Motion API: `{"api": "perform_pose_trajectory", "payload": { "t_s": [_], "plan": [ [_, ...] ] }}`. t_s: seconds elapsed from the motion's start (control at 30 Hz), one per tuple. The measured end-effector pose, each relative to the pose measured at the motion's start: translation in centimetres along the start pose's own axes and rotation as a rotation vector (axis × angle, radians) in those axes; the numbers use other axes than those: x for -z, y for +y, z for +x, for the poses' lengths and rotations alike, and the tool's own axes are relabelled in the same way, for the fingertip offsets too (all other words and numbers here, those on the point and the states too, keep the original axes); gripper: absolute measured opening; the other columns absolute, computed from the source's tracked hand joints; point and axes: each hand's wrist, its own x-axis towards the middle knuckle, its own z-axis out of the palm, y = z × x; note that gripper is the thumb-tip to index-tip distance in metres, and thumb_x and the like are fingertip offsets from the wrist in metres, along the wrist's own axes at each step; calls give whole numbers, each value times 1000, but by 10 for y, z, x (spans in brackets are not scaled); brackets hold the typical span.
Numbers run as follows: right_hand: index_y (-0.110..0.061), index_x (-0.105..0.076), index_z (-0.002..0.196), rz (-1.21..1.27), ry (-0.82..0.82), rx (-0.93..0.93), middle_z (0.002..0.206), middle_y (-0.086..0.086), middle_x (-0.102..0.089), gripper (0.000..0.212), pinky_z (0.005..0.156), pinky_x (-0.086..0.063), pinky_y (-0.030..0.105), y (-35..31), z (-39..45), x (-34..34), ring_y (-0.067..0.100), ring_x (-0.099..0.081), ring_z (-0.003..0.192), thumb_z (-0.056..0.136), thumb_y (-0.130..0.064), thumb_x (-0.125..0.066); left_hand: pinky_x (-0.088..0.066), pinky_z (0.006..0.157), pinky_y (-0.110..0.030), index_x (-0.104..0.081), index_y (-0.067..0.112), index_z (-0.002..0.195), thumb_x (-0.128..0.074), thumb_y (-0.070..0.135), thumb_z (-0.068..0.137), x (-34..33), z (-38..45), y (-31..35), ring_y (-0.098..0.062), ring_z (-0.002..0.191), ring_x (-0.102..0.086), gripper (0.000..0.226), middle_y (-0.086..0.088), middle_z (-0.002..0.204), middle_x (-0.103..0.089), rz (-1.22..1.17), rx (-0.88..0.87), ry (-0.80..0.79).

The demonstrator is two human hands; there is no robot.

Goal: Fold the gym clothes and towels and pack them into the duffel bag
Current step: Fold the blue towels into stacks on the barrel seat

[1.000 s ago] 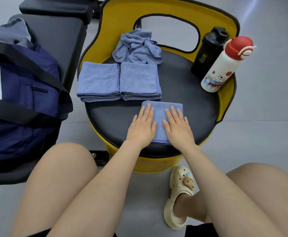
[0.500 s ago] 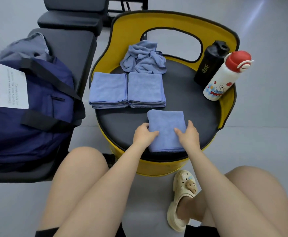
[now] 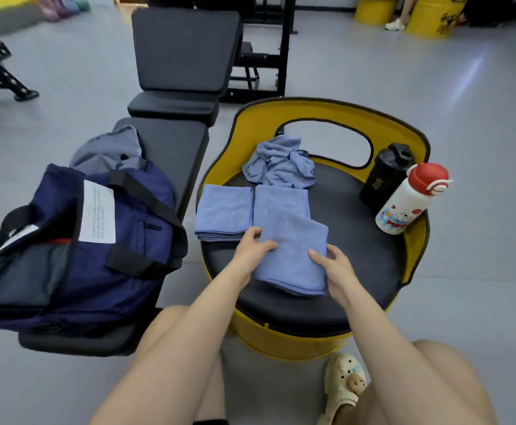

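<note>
Now both hands hold the folded towel above the near half of the round stool seat: left hand pinches its left edge, right hand its right edge, each grip clamped on cloth, far edge overlapping a folded towel behind. Likely step: stack or carry to the bag. Advice: keep both edges level so layers do not slip; support from beneath. Two folded towels lie at the seat's left edge, one crumpled towel at the back edge. Duffel bag sits open on the bench, left. Two bottles stand at the right edge. Grey gym floor, yellow drums far off.
</note>
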Motion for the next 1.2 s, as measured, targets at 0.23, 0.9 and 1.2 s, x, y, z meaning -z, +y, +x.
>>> {"api": "perform_pose_trajectory", "payload": {
  "t_s": [0.23,0.9,1.2],
  "plan": [
    [-15,-49,109,-102,-26,85,111,7,-58,29,74,-51,29,-41,14,-62,23,-59,98,87,-9,-68,-47,95,-40,-44,17,113,-64,15,89,53,22,16,-28,113,-54,32,-11,126,-52,31,-83,189],
    [-7,-56,120,-603,-24,202,116,9,-63,37,77,-41,26,-51,110,-180,20,-58,100,88,-20,-68,-41,80,-26,-51,7,124,-59,6,90,131,127,24,-22,105,-55,35,-10,124,-57,339,-20,401],
    [-14,-17,152,-1363,-76,699,158,6,-16,58,118,-6,35,-45,120,-192,21,-11,146,102,-34,-37,-6,118,-31,-9,11,152,-29,17,103,114,147,17,-19,147,1,53,-3,160,-5,1228,-474,334]
  ]
}}
